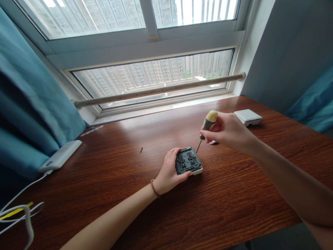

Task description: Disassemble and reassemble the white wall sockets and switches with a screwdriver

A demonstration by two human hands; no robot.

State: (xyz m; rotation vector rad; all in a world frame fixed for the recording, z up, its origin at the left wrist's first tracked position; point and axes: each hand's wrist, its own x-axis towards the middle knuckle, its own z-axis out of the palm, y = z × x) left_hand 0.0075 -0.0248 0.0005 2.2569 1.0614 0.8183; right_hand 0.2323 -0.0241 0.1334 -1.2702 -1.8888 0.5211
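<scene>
A square wall switch (187, 163), dark grey on top with a white edge below, lies on the wooden table. My left hand (170, 172) grips it from the left, thumb along the near side and fingers at the far left edge. In my right hand (226, 132) is a screwdriver (208, 123) with a yellow and grey handle. Its thin shaft slants down to the switch's right edge; whether the tip touches is too small to tell. A small screw (141, 150) lies left of the switch. Partly hidden below my right hand is a small white piece (213, 142).
A second switch-like white square unit (248, 117) stands at the back right of the table (117, 194). At left lie a white power bank (61, 156) and a white cable (28, 222). A window with a metal rail (161, 91) borders the back.
</scene>
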